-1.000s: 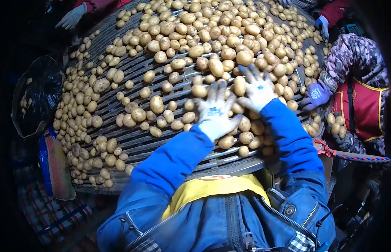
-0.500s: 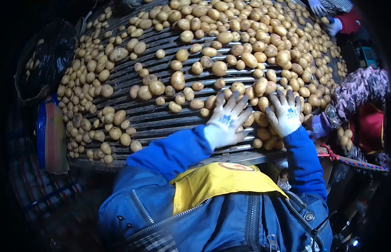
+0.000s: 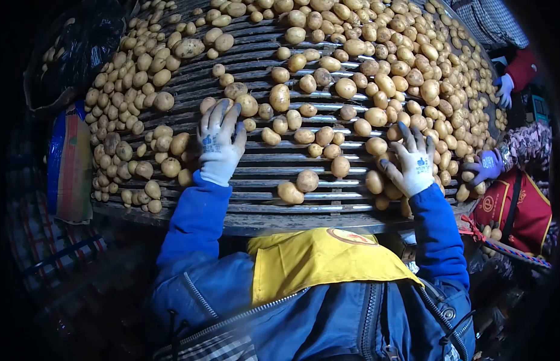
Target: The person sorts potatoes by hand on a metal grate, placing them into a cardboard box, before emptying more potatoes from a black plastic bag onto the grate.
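Potatoes (image 3: 280, 97) lie scattered over a dark slatted table (image 3: 262, 207). My left hand (image 3: 221, 141), in a white glove with darkened fingertips, lies palm down on the left-middle slats, fingers spread, touching potatoes at its fingertips and left side. My right hand (image 3: 413, 159), gloved alike, rests with fingers apart on the potatoes at the right near edge. Its palm side is hidden, and nothing shows gripped in either hand. Between the hands lie loose potatoes, among them a pair (image 3: 298, 188) close to the near edge.
A co-worker's purple-gloved hand (image 3: 488, 165) is at the right edge beside a red bag (image 3: 513, 207). Another white-gloved hand (image 3: 504, 90) is at the upper right. A black plastic bag (image 3: 81, 51) and a striped sack (image 3: 72, 165) stand left; a rope (image 3: 515, 253) runs at lower right.
My left hand has moved far left, away from my right hand, which has shifted only slightly. Potatoes between them are spread differently. The purple-gloved hand has moved up and right.
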Demonstrator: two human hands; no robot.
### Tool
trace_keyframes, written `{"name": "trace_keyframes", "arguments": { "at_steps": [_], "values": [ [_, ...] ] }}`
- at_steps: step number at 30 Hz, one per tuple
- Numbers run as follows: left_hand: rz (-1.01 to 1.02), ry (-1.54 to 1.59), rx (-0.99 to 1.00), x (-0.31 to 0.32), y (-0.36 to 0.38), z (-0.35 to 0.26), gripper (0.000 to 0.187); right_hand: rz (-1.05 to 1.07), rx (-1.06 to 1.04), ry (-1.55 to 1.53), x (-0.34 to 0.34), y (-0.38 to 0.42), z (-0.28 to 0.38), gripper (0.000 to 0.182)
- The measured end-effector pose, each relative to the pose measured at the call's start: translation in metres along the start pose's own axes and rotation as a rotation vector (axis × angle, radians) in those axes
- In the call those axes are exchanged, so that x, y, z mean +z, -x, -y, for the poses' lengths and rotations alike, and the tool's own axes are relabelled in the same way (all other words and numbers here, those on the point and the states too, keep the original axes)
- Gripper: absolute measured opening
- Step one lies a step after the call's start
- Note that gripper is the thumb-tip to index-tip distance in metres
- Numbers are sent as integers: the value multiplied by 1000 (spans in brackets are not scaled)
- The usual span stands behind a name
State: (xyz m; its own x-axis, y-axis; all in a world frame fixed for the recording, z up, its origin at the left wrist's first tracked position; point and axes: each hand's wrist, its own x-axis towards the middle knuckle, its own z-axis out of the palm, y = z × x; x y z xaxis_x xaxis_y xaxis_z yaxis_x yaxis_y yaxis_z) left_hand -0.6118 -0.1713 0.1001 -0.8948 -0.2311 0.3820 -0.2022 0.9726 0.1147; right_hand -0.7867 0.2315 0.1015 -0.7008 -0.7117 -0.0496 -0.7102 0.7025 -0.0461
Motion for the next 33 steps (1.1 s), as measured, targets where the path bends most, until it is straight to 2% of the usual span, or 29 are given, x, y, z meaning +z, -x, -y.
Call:
{"name": "trace_keyframes", "arguments": {
  "at_steps": [2,3,4,6,10,11,12,13,14,16,17,18,20,21,22,24,26,28,29,32,33],
  "values": [
    [10,61,-73,-8,0,-10,35,-23,6,25,0,-1,3,53],
    [131,1,-36,-7,2,-12,35,-90,-14,-63,1,-1,7,53],
    [279,-44,-52,7,11,-9,43,-155,-33,-149,1,-1,12,52],
    [330,-79,-88,15,14,-10,50,-227,-126,-302,-17,-14,38,58],
    [333,-122,-134,21,9,-13,52,-98,-358,-283,-19,-43,93,73],
    [332,-74,-143,23,10,-9,52,-41,-330,-297,0,-41,96,77],
    [329,-26,-153,25,12,-3,51,-37,-277,-236,4,-38,94,72],
    [233,47,-117,29,16,6,48,-103,-287,-194,15,-32,87,69],
    [227,37,-128,27,18,10,48,-176,-311,-154,23,-30,77,66],
    [214,375,-293,20,21,18,51,-188,-285,-154,10,-21,71,65],
    [271,561,-475,2,17,9,44,-158,-271,-124,3,-17,67,65],
    [263,558,-482,-1,24,10,44,-130,-258,-91,-2,-14,64,64],
    [136,1463,-977,-6,34,15,38,-67,-200,-79,-7,-14,65,57],
    [157,1655,-989,-12,39,17,42,-85,-193,-128,-10,-19,70,53],
    [153,1652,-994,-17,42,16,42,-102,-185,-177,-14,-25,78,49],
    [109,2070,-1030,-28,39,6,37,-176,-248,-345,-20,-47,100,53],
    [74,2098,-1052,-27,39,1,38,-253,-362,-375,-21,-79,126,50],
    [69,2142,-1025,-25,41,2,38,-340,-449,-295,-24,-118,149,45],
    [61,2066,-1027,-22,45,3,37,-374,-475,-224,-23,-139,160,43],
    [69,2055,-1101,-21,51,2,35,-250,-408,35,-10,-182,198,42],
    [62,2005,-1147,-26,49,-4,34,-124,-406,73,-9,-190,205,41]
  ]
}}
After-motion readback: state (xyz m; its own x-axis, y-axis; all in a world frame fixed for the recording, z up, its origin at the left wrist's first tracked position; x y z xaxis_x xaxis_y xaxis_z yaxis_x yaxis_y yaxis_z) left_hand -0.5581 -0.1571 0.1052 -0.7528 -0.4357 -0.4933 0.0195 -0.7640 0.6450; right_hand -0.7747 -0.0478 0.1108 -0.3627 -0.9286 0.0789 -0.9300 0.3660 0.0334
